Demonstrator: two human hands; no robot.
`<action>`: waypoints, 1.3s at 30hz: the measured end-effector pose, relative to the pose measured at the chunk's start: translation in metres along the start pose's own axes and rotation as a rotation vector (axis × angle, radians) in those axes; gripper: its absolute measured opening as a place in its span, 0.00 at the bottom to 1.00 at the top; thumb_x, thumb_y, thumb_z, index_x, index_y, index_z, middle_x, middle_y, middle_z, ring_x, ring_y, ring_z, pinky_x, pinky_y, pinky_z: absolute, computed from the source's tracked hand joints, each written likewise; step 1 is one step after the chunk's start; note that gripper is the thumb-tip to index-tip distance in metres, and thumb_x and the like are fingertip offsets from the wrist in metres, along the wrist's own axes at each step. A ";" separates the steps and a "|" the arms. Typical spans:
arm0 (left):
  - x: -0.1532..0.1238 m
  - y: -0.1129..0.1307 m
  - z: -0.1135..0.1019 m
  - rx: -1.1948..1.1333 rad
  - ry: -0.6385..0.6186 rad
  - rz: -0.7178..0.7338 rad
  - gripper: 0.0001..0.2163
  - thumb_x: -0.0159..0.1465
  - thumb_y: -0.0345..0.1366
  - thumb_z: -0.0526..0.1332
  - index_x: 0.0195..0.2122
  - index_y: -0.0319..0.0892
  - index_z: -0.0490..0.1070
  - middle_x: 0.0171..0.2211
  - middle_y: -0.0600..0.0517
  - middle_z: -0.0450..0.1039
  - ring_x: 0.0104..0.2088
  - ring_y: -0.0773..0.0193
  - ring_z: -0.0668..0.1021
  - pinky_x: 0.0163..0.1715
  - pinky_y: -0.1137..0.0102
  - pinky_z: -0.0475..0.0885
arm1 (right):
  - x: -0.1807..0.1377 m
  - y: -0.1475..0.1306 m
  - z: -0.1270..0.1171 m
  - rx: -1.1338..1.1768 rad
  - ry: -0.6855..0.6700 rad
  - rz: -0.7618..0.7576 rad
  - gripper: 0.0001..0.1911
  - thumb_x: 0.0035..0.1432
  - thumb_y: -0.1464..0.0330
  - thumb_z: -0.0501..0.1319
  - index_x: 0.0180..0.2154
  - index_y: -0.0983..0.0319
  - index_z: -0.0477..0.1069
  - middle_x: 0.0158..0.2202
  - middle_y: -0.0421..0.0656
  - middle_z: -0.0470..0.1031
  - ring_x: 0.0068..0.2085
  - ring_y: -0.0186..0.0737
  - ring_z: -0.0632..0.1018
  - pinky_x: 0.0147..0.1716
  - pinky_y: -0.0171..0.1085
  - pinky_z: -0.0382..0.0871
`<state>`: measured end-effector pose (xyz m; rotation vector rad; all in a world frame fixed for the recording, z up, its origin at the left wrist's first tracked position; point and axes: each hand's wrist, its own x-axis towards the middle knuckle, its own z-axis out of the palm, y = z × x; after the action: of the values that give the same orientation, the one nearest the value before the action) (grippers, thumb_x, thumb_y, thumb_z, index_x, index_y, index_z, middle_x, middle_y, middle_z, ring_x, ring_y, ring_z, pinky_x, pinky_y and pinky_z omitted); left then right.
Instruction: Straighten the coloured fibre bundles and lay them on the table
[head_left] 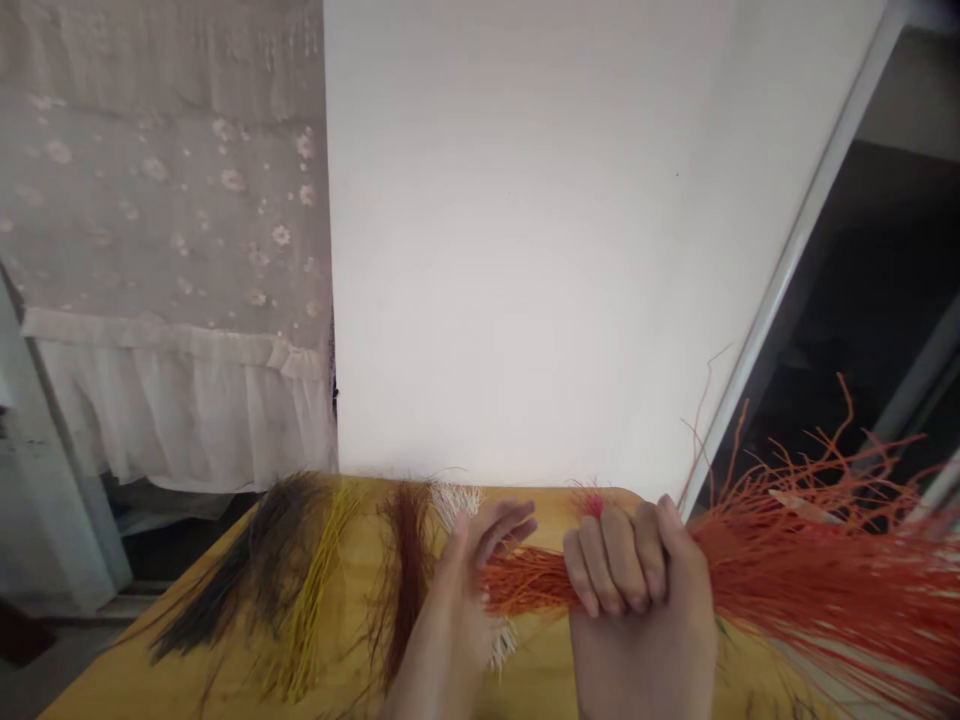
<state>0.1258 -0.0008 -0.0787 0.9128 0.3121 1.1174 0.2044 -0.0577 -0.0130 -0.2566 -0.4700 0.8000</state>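
Bundle of orange-red fibre strands [825, 580] is clenched inside my right hand [634, 590]: four fingers curl around it and the thumb closes on it from the right side. For good handling, I judge that this fist should stay even and firm, so no single strand slips out, and the strands should lie parallel where they enter the grip. The long part of the bundle fans out to the right of the fist and goes past the edge of the yellow wooden table [555, 520], while a short part comes out on the left side, toward my left hand [472, 570]. This left hand is open, with fingers spread, and it is just beside that short end; I cannot tell if the fingertips touch the strands. It seems better to me that the open hand stays close to the loose ends. On the table, left of my hands, lie a dark brown fibre pile [247, 570], yellow strands [311, 590], a dark reddish-brown bundle [405, 570] and white strands [454, 505]. A small red tuft [589, 500] sticks up just far of the right fist. Behind the table stand a white panel [510, 250] and a lace curtain [165, 200].
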 end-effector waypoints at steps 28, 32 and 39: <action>-0.011 0.028 0.001 1.662 -0.475 0.678 0.17 0.51 0.25 0.57 0.44 0.36 0.71 0.37 0.41 0.78 0.40 0.48 0.81 0.54 0.46 0.70 | 0.000 0.017 -0.004 -0.433 -0.099 0.066 0.28 0.56 0.52 0.63 0.14 0.56 0.54 0.12 0.30 0.49 0.18 0.33 0.59 0.45 0.45 0.69; -0.011 0.021 0.001 1.676 -0.392 0.600 0.15 0.54 0.22 0.54 0.43 0.38 0.70 0.38 0.42 0.77 0.40 0.47 0.80 0.45 0.49 0.76 | 0.002 0.018 -0.004 -0.458 -0.093 0.104 0.29 0.56 0.52 0.63 0.13 0.56 0.54 0.12 0.32 0.50 0.19 0.34 0.61 0.48 0.44 0.68; -0.011 0.028 -0.001 1.504 -0.372 0.315 0.12 0.67 0.28 0.48 0.44 0.36 0.70 0.38 0.39 0.78 0.37 0.47 0.80 0.37 0.56 0.75 | 0.004 0.033 -0.008 -0.295 -0.107 0.221 0.28 0.57 0.57 0.64 0.17 0.58 0.50 0.14 0.28 0.47 0.16 0.28 0.49 0.26 0.35 0.67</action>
<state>0.1028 -0.0065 -0.0603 2.5235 0.7361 0.8355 0.1899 -0.0333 -0.0317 -0.5484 -0.6693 0.9626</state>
